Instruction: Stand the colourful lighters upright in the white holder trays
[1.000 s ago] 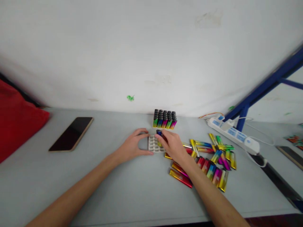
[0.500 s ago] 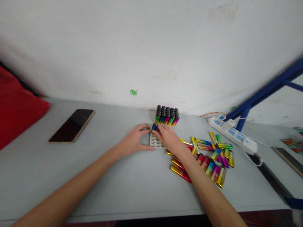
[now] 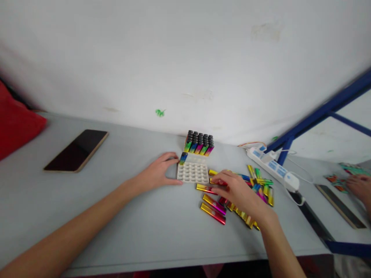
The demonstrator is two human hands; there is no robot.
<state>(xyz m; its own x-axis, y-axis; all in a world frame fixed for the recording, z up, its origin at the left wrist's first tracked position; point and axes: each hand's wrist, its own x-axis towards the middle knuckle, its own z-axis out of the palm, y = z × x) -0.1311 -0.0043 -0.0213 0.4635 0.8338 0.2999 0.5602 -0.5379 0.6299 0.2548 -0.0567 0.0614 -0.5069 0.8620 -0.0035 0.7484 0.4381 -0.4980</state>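
Grey table (image 3: 130,224) | white tray (image 3: 193,173): blue-yellow lighter (image 3: 183,158) | left grip (image 3: 158,172) spread beside tray | right grip (image 3: 239,190) at loose lighters (image 3: 213,213), pinch unclear

I am seeing a plain indoor workroom, apparently a small workshop. A long grey table (image 3: 130,231) is running along a white wall (image 3: 174,58) that is showing scuffs and patches. On the right, a blue metal frame (image 3: 310,118) is slanting upward and a white power strip (image 3: 274,166) is lying near it. Black-topped lighters (image 3: 199,143) are standing in rows, and another person's hand (image 3: 361,188) is showing beyond the frame.
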